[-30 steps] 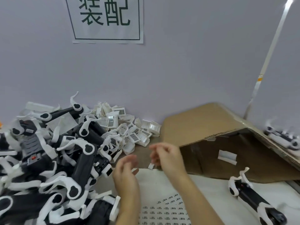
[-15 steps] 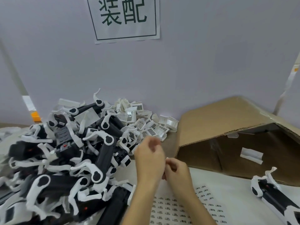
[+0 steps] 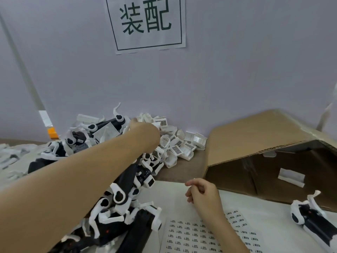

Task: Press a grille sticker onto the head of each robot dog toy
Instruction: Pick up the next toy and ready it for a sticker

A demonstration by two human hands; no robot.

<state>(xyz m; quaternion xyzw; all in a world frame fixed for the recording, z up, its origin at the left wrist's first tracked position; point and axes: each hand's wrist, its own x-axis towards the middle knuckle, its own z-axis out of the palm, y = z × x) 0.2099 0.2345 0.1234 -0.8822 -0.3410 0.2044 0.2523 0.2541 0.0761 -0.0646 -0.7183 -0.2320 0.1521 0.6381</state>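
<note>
A heap of black-and-white robot dog toys (image 3: pixel 125 190) fills the left of the table. Behind it, by the wall, lies a pile of white head pieces (image 3: pixel 184 147), some showing grille stickers. My left hand (image 3: pixel 145 132) reaches far over the heap to the near edge of that pile; its fingers are hidden behind the hand. My right hand (image 3: pixel 202 192) hovers above the sticker sheet (image 3: pixel 191 232), fingers curled, thumb and forefinger pinching a tiny pale grille sticker.
A cardboard box (image 3: pixel 255 137) lies on its side at the right, its opening facing me. One robot dog (image 3: pixel 310 220) lies in front of it at the right edge. A paper sign (image 3: pixel 145 22) hangs on the wall.
My left hand left my right hand and stretched forward and up to the head pieces. My right hand stayed above the sheet. The camera swung left.
</note>
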